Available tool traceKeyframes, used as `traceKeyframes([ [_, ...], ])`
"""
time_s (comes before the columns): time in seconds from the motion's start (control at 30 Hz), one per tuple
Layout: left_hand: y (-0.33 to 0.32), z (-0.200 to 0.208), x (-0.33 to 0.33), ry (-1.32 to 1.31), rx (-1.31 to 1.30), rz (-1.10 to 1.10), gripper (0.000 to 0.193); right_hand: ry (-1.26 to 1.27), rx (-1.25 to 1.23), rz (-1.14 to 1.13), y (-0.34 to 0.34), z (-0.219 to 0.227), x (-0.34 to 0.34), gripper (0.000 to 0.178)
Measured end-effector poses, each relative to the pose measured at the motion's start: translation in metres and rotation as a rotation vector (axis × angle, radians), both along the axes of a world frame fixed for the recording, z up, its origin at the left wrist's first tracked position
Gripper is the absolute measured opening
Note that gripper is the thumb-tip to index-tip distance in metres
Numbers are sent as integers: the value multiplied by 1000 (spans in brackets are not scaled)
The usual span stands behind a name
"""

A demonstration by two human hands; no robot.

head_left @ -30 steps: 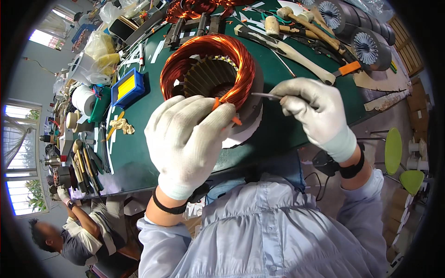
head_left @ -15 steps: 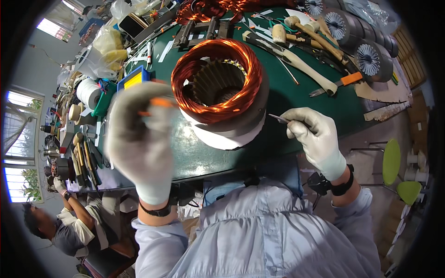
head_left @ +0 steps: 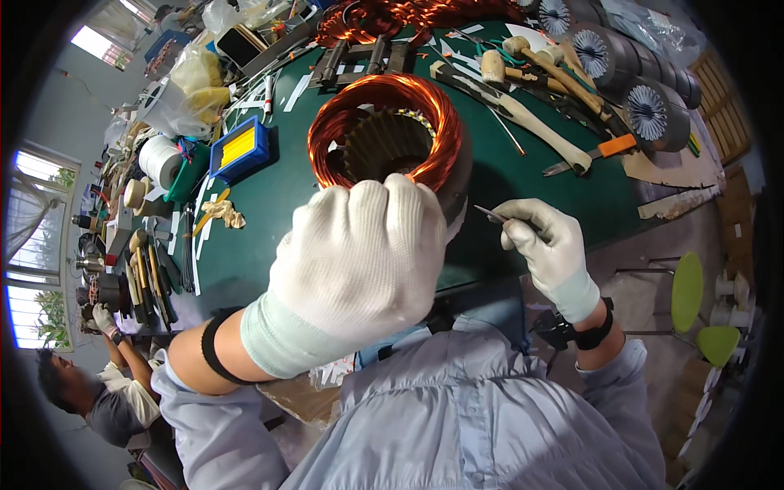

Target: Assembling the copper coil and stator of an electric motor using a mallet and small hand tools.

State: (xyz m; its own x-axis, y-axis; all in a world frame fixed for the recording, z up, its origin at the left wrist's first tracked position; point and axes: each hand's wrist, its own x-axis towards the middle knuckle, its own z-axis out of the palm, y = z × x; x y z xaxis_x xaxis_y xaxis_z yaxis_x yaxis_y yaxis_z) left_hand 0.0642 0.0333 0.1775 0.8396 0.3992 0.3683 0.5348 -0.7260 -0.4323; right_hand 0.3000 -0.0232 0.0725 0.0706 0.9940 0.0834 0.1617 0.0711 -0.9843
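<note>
A blue tray [head_left: 239, 149] of yellow strips sits left of the stator [head_left: 392, 143], a ribbed steel ring wound with glossy copper coils, mid-bench. Near its front rim, the gloved left hand [head_left: 359, 261] is fisted; right of it, the right hand [head_left: 545, 245] pinches a thin metal tool [head_left: 490, 215].

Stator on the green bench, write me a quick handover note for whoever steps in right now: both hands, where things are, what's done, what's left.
Left hand: gloved, closed in a fist, raised over the near rim of the stator; I cannot tell what it holds.
Right hand: gloved, pinching a thin metal tool pointed at the stator's right side, tip just short of it.
Stator: stands on the green table, copper windings already in, forming a full ring on top.
Mallets and an orange-handled knife lie behind to the right.
Left: probably dressing the coil edge; finish cannot be judged.
</note>
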Motion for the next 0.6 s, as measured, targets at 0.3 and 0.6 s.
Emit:
traceKeyframes([
  [0.3, -1, 1, 8, 38, 11, -51, 25, 19, -18, 9, -5, -5, -1, 19],
  [0.6, 17, -8, 8, -69, 109, -121, 24, -67, -96, -14, -9, -6, -3, 19],
])
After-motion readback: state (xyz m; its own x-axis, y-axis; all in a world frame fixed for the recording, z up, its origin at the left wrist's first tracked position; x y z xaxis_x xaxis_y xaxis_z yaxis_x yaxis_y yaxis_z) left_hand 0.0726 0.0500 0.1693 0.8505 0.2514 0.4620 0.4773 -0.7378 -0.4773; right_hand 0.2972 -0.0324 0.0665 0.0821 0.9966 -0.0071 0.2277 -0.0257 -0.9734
